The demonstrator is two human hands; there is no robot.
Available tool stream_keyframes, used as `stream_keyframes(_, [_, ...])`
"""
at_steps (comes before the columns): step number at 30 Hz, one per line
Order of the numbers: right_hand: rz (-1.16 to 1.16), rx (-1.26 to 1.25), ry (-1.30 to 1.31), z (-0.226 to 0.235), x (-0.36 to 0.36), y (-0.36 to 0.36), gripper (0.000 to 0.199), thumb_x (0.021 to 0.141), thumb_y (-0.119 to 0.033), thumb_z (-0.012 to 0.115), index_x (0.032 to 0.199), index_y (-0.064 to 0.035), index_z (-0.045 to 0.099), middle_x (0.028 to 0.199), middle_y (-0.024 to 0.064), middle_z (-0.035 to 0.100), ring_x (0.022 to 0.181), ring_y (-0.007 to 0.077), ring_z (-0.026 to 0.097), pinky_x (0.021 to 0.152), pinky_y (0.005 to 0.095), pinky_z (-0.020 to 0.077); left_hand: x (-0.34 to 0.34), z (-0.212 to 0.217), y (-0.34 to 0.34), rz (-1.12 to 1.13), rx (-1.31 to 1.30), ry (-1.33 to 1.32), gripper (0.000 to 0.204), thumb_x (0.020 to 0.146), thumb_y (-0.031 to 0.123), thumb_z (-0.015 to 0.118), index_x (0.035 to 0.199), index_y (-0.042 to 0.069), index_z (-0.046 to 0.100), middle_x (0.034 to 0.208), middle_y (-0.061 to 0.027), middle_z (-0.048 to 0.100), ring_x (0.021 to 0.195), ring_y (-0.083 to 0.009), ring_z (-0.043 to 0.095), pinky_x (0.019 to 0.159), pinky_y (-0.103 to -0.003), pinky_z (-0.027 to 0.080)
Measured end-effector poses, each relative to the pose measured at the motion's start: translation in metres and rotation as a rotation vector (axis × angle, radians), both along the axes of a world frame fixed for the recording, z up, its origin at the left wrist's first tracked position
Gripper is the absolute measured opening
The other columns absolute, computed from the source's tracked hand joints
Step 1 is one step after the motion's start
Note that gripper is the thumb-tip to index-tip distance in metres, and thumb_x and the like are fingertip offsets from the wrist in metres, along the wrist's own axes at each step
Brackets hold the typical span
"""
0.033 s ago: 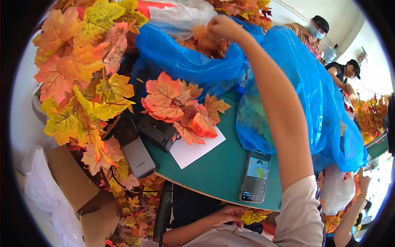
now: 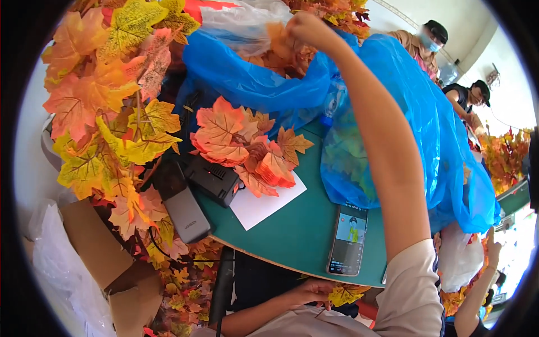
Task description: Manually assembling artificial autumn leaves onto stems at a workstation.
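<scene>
My right arm stretches far across the table to an opened blue plastic bag (image 2: 241, 76) filled with orange artificial maple leaves. At its mouth, my right hand (image 2: 309, 29) is closed on an orange maple leaf (image 2: 277, 38), slightly blurred. Low in front of my body, below the table edge, my left hand (image 2: 312, 292) has its fingers curled at a yellow maple leaf (image 2: 347, 294) and appears to hold it; the fingertips are partly hidden. A stack of coral-red maple leaves (image 2: 224, 132) lies on the table, partly over a white sheet of paper (image 2: 264, 205).
The green table (image 2: 275, 236) bears a phone (image 2: 347, 241), a grey power bank (image 2: 188, 213) and a black device (image 2: 212, 178). Leaf branches (image 2: 112, 112) crowd the left, above a cardboard box (image 2: 95, 241). A large blue bag (image 2: 393, 112) bulges right; people (image 2: 435, 42) sit beyond.
My right hand has shifted very slightly to the right and up at the bag's mouth. The whole view has moved a touch; my left hand looks unchanged.
</scene>
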State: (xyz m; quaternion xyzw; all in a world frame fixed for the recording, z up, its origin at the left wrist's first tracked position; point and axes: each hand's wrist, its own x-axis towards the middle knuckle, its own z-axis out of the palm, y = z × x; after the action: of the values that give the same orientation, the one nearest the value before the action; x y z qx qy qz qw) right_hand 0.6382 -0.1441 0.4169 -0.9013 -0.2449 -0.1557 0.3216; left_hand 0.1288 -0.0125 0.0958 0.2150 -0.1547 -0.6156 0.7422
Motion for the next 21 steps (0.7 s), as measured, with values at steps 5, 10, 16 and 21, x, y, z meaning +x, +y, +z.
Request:
stream_keyframes(5, [-0.186,0.146,-0.422,0.050,-0.039,0.008,0.020,0.087,-0.007,0.056,0.103,0.0032,0.059,0.089,0.0208,0.063,0.088,0.0300,0.064,0.077,0.0400,0.0503,0.004,0.001,0.003,-0.013,0.009,0.014,0.034,0.093,0.013,0.060,0.125,0.003,0.054,0.099,-0.0105,0.068,0.081,-0.0145,0.068,0.060,-0.022,0.045])
stream_keyframes(10, [-0.069,0.235,-0.081,0.045,-0.062,0.008,0.058,0.078,-0.016,0.079,0.115,0.0106,0.044,0.098,0.0197,0.065,0.079,0.0221,0.066,0.063,0.0345,0.0550,-0.007,-0.004,-0.007,-0.037,0.043,0.000,0.039,0.092,0.009,0.060,0.129,-0.001,0.052,0.099,-0.0131,0.066,0.080,-0.0171,0.068,0.060,-0.023,0.046])
stream_keyframes(16, [-0.070,0.126,-0.190,0.034,-0.063,-0.006,0.053,0.081,-0.019,0.078,0.121,0.0047,0.051,0.102,0.0148,0.066,0.084,0.0197,0.067,0.066,0.0317,0.0533,-0.012,-0.004,-0.012,-0.014,0.078,-0.010,0.037,0.094,0.010,0.058,0.128,0.000,0.051,0.096,-0.0113,0.066,0.080,-0.0154,0.068,0.059,-0.022,0.044])
stream_keyframes(21, [-0.236,0.045,-0.498,0.039,-0.086,0.011,0.041,0.087,-0.033,0.066,0.100,0.0059,0.061,0.084,0.0234,0.064,0.078,0.0297,0.062,0.073,0.0399,0.0500,-0.002,0.008,-0.005,0.003,0.111,0.025,0.033,0.093,0.008,0.056,0.125,0.000,0.054,0.093,-0.0093,0.067,0.079,-0.0143,0.068,0.058,-0.021,0.045])
